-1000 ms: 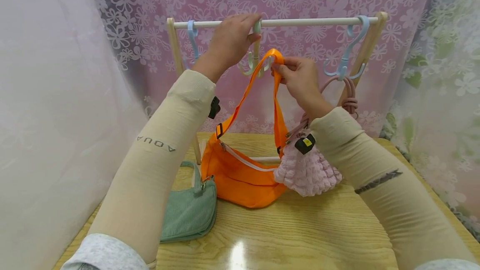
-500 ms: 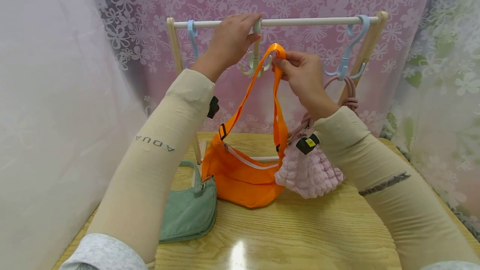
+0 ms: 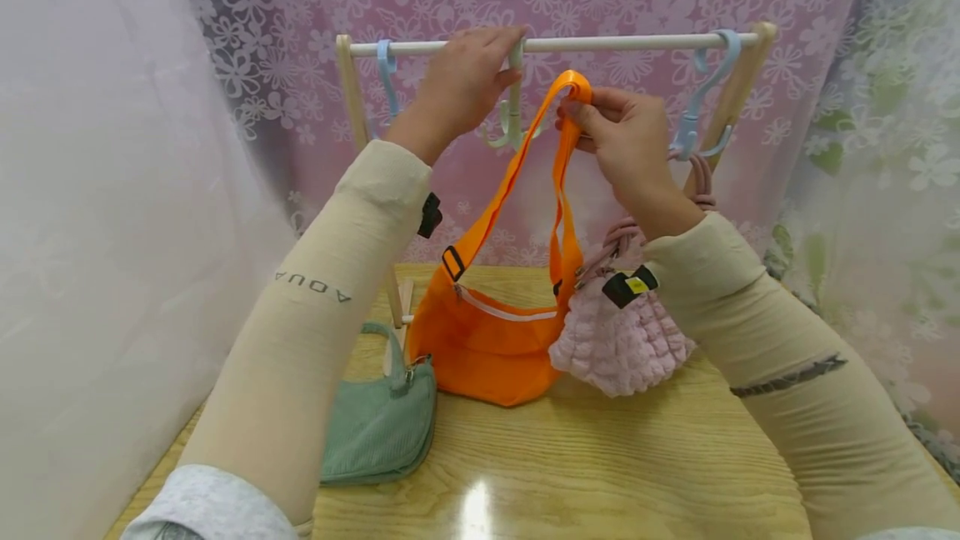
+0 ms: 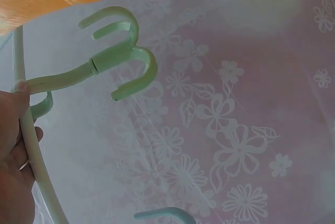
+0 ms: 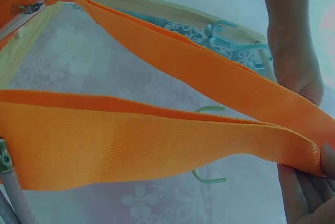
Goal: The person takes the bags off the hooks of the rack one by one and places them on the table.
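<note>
My left hand is up at the white rod, holding the top of a pale green multi-prong hook where it hangs over the rod. Thumb and fingers pinch around rod and hook in the left wrist view. My right hand pinches the strap of an orange bag near its top loop, just right of the green hook. The strap stands taut in an arch, and the bag hangs low over the table with its zipper facing up. In the head view the strap overlaps the hook's right prong.
A pink puffy bag hangs from a blue hook at the right, close under my right forearm. Another blue hook is at the left. A green corduroy bag lies on the wooden table.
My right hand has moved up and to the right with the strap, and the orange bag has risen slightly. My left hand stays at the green hook.
</note>
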The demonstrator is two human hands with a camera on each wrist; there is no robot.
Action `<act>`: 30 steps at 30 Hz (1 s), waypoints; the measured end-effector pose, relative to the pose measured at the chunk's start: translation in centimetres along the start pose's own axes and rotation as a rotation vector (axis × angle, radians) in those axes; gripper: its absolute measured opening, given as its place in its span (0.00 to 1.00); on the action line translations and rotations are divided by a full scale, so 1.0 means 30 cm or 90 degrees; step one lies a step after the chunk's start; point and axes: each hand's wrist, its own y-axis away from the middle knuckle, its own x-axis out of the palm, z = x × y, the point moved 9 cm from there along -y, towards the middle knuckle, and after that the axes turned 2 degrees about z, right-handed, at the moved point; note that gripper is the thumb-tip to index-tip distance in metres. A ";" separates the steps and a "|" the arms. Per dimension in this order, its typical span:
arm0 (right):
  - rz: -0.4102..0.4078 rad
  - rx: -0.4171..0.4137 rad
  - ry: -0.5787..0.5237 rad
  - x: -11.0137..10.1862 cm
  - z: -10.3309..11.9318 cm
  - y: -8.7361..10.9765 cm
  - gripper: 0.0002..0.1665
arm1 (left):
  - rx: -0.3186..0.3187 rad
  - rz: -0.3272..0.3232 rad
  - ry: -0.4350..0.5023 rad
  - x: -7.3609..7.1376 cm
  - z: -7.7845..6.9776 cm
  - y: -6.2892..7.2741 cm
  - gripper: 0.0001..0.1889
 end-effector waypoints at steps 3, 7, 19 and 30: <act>0.001 -0.008 -0.027 -0.009 0.018 0.006 0.22 | 0.005 -0.005 -0.008 0.001 -0.004 -0.004 0.28; -0.006 -0.022 -0.058 -0.019 0.050 0.013 0.22 | 0.010 -0.012 -0.019 0.001 -0.005 -0.007 0.28; -0.022 -0.032 -0.121 -0.036 0.120 0.047 0.21 | 0.009 -0.018 -0.012 0.013 -0.008 -0.001 0.28; -0.038 -0.064 -0.140 -0.048 0.191 0.083 0.22 | 0.002 -0.043 -0.001 0.015 -0.005 0.005 0.28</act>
